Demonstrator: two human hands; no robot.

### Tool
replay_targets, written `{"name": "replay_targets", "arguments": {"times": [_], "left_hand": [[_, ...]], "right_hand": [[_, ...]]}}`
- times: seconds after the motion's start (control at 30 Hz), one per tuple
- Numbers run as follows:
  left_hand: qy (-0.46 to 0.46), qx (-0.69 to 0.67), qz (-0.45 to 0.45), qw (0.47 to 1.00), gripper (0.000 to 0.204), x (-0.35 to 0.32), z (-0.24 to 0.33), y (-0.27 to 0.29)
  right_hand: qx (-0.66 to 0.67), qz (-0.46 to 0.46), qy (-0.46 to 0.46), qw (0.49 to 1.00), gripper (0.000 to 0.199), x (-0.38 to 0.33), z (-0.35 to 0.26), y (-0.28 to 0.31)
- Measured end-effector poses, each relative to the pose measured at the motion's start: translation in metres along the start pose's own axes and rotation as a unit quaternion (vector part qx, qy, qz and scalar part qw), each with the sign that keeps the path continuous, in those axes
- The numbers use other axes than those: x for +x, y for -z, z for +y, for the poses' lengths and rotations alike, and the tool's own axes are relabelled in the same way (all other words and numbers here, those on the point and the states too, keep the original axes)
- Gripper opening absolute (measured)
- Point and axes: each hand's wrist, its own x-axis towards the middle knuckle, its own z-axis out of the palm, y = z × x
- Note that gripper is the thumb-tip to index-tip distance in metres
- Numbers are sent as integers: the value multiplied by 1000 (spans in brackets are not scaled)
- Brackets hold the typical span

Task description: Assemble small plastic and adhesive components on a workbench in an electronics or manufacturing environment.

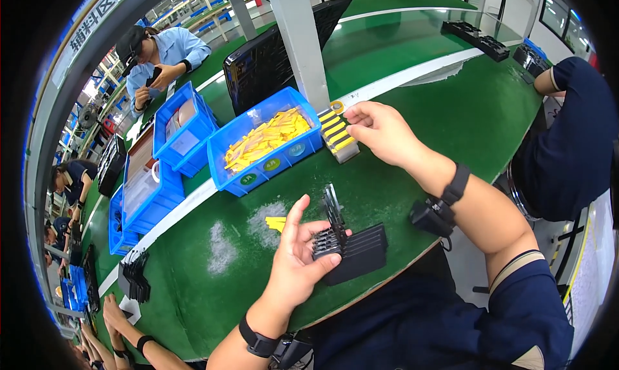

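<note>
On the green counter [451, 112], near the person's body, lies a black plastic part [354, 251] with ribs. It rests at the counter's front edge. The left hand [300, 251] grips its left end, with the thumb on top and the fingers curled around it. A thin black piece [333, 205] stands up from the part, just above that hand.

Just left of the hand, a few yellow strips [276, 223] lie loose on the counter.

Farther back, the right hand [380, 131] reaches out. Its fingertips are pressed together at a small clear tray [338, 138] that holds yellow strips in a row. Whether they pinch a strip cannot be told. A roll of yellow tape [337, 106] lies just behind the tray.

Beside the tray sits a blue bin [248, 173] full of yellow strips. More blue bins [184, 128] stand to its left. A big black tray [271, 54] leans behind them, against a grey post [300, 41].

Other people work along the counter's left side, and one sits at the right.
</note>
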Motion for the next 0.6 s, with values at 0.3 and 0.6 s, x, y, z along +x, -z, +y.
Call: {"name": "replay_targets", "arguments": {"times": [0.3, 0.6], "left_hand": [[248, 128, -129, 952, 64, 37, 43, 35], [-3, 509, -12, 860, 60, 19, 41, 13]], "right_hand": [[-190, -50, -85, 977, 21, 34, 6, -11], [-103, -81, -191, 973, 19, 53, 6, -3]]}}
